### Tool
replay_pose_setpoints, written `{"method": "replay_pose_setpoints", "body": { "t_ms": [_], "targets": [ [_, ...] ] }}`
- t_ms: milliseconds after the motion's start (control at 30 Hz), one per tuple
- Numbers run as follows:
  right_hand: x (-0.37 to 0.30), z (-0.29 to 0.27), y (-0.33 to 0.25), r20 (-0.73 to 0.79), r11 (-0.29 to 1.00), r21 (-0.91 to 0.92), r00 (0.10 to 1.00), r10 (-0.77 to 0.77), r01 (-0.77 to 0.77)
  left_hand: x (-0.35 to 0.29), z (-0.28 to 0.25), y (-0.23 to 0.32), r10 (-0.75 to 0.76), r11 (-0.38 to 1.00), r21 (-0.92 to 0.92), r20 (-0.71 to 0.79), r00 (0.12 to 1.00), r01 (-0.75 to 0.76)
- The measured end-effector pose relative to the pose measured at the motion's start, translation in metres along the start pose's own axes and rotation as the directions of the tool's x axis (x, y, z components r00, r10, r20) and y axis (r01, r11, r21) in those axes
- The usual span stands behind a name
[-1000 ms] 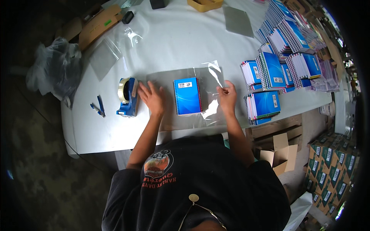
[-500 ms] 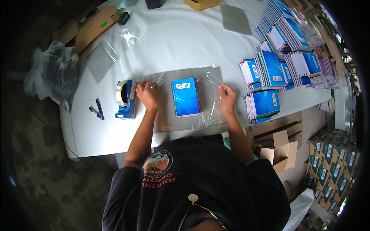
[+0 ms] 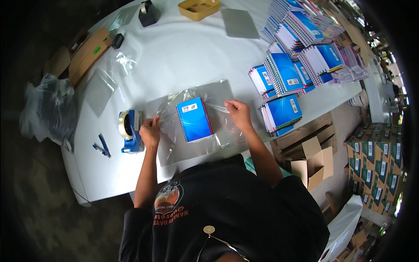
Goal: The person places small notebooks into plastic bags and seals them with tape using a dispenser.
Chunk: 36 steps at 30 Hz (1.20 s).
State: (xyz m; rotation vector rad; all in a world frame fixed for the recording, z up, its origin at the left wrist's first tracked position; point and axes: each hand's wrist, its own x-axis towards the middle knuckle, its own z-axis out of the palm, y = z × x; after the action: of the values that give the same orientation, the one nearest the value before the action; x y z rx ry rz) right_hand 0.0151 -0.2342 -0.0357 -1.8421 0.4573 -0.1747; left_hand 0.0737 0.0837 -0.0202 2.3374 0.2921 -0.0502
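Note:
A blue spiral-bound notebook (image 3: 195, 120), with a small white label near its top, lies on a clear plastic sheet (image 3: 174, 155). My left hand (image 3: 150, 130) pinches the sheet's left side, close to a blue tape dispenser (image 3: 135, 131). On the other side, my right hand (image 3: 238, 114) is closed on the sheet's right part and pulls it into creases toward the notebook. Neither hand touches the notebook itself.
Stacks of spiral notebooks (image 3: 282, 72) crowd the table's right side. Cutting pliers (image 3: 102, 146) lie left of the dispenser. A yellow tray (image 3: 198, 9) and a black tape dispenser (image 3: 148, 14) stand at the back. Open cardboard box (image 3: 315, 166) below right.
My right hand has lifted the sheet's right side and drawn it inward. My left fingers have closed on the left side. The whole view has shifted and turned slightly.

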Motion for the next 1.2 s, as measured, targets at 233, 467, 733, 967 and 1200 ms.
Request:
{"method": "replay_pose_setpoints", "body": {
  "t_ms": [233, 467, 733, 967, 1200],
  "targets": [
    [-0.007, 0.002, -0.002, -0.059, 0.999, 0.017, 0.997, -0.039, 0.040, 0.013, 0.006, -0.042, 0.417, 0.903, -0.075, -0.081, 0.905, -0.423],
    [-0.018, 0.008, -0.004, -0.086, 0.990, -0.134, 0.995, -0.048, 0.037, 0.000, 0.011, -0.016, 0.091, 0.996, -0.004, -0.117, 0.989, -0.092],
    [-0.023, 0.016, -0.028, -0.169, 0.967, -0.253, 0.985, -0.034, -0.010, -0.001, -0.003, -0.011, 0.349, 0.920, 0.184, 0.009, 0.937, -0.345],
    [-0.012, 0.026, -0.008, -0.135, 0.917, -0.396, 0.985, -0.110, 0.048, -0.004, 0.001, -0.006, 0.340, 0.904, 0.258, 0.052, 0.939, -0.342],
    [-0.026, 0.018, -0.025, -0.160, 0.938, -0.347, 0.985, -0.064, 0.005, -0.002, 0.004, -0.019, 0.423, 0.889, 0.206, -0.025, 0.906, -0.409]
  ]
}}
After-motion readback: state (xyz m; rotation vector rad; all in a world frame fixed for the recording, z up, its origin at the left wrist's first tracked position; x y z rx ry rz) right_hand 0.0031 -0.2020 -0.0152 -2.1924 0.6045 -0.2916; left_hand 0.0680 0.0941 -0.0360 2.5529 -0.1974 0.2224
